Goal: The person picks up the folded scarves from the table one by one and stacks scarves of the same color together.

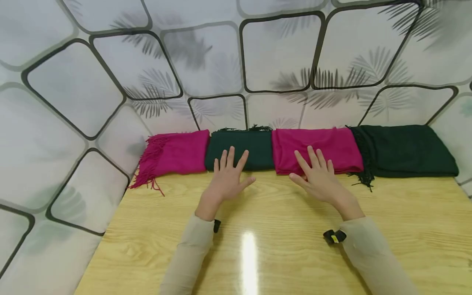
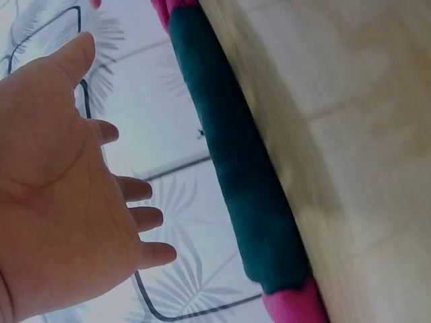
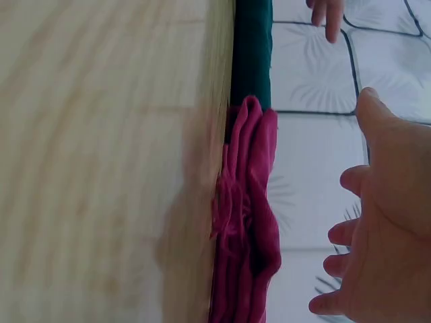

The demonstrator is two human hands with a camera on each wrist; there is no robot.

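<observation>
Four-part wording aside, several folded scarves lie in a row along the back of the table. My left hand [image 1: 226, 180], fingers spread, hovers in front of a dark green scarf [image 1: 241, 143]; the left wrist view shows a gap between palm and cloth. My right hand [image 1: 318, 178] is likewise spread, over the front of a magenta scarf [image 1: 317, 139] whose layered folds [image 3: 249, 202] face the right wrist camera. Neither hand holds anything. At the left end lies another magenta scarf [image 1: 180, 153] with fringe hanging outward; at the right end, another dark green scarf [image 1: 409, 151] with black-looking fringe.
The light wood table [image 1: 287, 254] reflects a bright streak of light. Behind and to the left hangs a patterned cloth [image 1: 206, 61] with dark outlines and leaf prints. Small dark wrist cameras [image 1: 334, 237] are worn at both sleeves.
</observation>
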